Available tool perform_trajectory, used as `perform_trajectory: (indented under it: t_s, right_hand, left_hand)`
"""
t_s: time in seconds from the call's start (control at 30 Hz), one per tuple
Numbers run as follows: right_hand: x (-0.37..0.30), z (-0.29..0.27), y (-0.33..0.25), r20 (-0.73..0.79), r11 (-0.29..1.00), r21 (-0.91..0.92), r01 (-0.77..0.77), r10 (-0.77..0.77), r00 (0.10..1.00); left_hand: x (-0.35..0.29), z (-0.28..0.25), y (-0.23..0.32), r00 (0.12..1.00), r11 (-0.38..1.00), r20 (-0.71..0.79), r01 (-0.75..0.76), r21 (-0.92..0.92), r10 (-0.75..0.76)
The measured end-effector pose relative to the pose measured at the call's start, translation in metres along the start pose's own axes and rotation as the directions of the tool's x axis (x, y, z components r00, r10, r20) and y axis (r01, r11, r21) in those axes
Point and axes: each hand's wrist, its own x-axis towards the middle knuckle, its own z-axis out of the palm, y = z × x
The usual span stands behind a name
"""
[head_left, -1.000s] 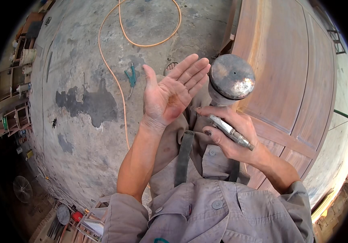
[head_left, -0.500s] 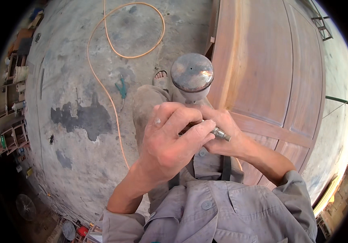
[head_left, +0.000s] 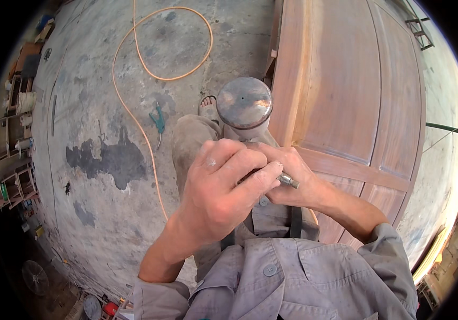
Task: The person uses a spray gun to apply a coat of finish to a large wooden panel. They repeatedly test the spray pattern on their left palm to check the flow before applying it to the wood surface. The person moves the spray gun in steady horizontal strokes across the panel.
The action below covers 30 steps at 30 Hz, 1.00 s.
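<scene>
Stained concrete floor [head_left: 98,226] spreads left of a panelled wooden door [head_left: 341,85]. Just left of this door, the left hand [head_left: 221,186] and right hand [head_left: 295,170] clasp a spray gun [head_left: 245,104] in a shared grip; farther left lie a teal air blow gun [head_left: 157,120] and a looped orange hose [head_left: 212,40].

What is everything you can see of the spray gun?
The spray gun, partly hidden, has a round, shiny, stained, metal-looking lid with a small dark hole, on a paler cup. A metal fitting sticks out at the lower right. The right hand holds it lid up in front of the trousers; the left hand curls over it.
</scene>
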Motion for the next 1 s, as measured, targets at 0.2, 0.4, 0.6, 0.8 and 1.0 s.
perform_trajectory:
  t_s: [0.2, 0.4, 0.6, 0.8, 1.0]
  right_hand:
    - [-0.001, 0.004, 0.016, 0.046, 0.999, 0.032, 0.014, -0.016, 0.999]
    - [-0.01, 0.01, 0.035, 0.034, 0.997, -0.031, 0.067, -0.066, 0.997]
    - [-0.007, 0.005, 0.02, 0.056, 0.999, -0.035, -0.025, 0.027, 0.998]
    - [-0.009, 0.003, -0.025, 0.085, 0.992, -0.031, -0.125, 0.127, 0.988]
    - [-0.01, 0.015, -0.047, 0.229, 0.995, 0.0, -0.097, 0.094, 0.969]
  left_hand:
    - [0.007, 0.014, 0.015, 0.997, 0.997, 0.001, -0.077, 0.0, 0.077]
    - [0.007, 0.017, 0.014, 0.987, 0.987, 0.027, -0.157, 0.027, 0.157]
    - [0.004, 0.015, 0.012, 0.992, 0.992, -0.034, -0.123, -0.022, 0.122]
    - [-0.019, -0.013, -0.062, 0.761, 0.063, -0.135, -0.123, -0.99, -0.635]
    - [-0.036, 0.006, -0.086, 0.73, -0.337, 0.082, -0.211, -0.918, -0.679]
